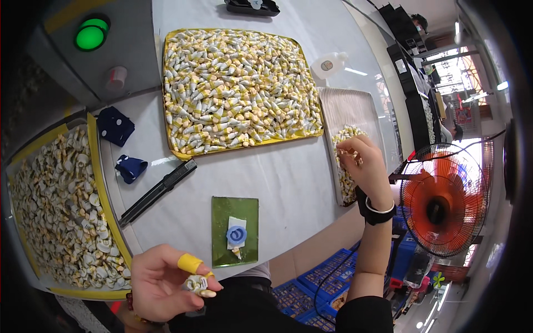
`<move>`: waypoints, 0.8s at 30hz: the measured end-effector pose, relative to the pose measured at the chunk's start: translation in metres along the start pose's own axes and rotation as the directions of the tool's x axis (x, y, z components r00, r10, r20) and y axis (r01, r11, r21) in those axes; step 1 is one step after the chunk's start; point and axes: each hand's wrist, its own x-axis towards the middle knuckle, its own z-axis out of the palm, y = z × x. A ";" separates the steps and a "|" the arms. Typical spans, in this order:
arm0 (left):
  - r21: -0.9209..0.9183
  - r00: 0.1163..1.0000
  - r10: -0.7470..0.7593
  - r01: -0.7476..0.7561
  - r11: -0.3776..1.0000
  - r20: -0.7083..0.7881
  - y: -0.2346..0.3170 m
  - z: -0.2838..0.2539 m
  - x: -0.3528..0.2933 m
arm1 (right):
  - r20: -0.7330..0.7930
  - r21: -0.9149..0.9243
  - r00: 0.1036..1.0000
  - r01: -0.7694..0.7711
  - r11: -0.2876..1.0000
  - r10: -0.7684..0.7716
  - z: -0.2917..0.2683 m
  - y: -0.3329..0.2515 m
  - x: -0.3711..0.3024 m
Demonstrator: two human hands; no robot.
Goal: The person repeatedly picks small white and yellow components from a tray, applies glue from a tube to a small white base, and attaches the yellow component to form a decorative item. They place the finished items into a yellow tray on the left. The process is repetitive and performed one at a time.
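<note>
My left hand, with yellow tape round a finger, pinches a small white-and-cream moulded piece near the lower edge. Over at the right, my right hand is at the beige tray, its fingers bent together above a heap of small white-and-yellow pieces. Whatever those fingertips hold is too small to make out. Between my hands lies a green plate bearing a blue round cap on white paper. One small cone-shaped piece rests just below the cap.
A yellow-edged tray full of cone-shaped pieces fills the table's middle; another tray with curled white pieces stands left. Nearby are a black cutter-like tool, dark blue cloth pieces and a white bottle. An orange fan stands right.
</note>
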 end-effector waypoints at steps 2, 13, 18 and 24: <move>-0.012 1.000 0.006 -0.006 1.000 0.005 0.000 -0.003 0.000 | 0.030 0.033 0.998 -0.064 0.997 0.063 0.002 -0.002 0.001; -0.060 1.000 -0.009 0.011 0.998 0.029 0.002 -0.003 0.000 | -0.127 0.064 0.987 -0.094 0.994 0.101 -0.001 0.001 -0.009; -0.063 0.999 0.011 -0.008 0.998 0.047 0.001 -0.005 0.000 | -0.218 0.222 0.975 0.003 0.975 0.046 -0.007 -0.019 -0.016; -0.075 0.998 0.056 -0.054 0.996 0.026 -0.003 -0.009 -0.002 | -0.007 0.303 0.955 0.283 0.910 -0.295 -0.002 -0.097 -0.033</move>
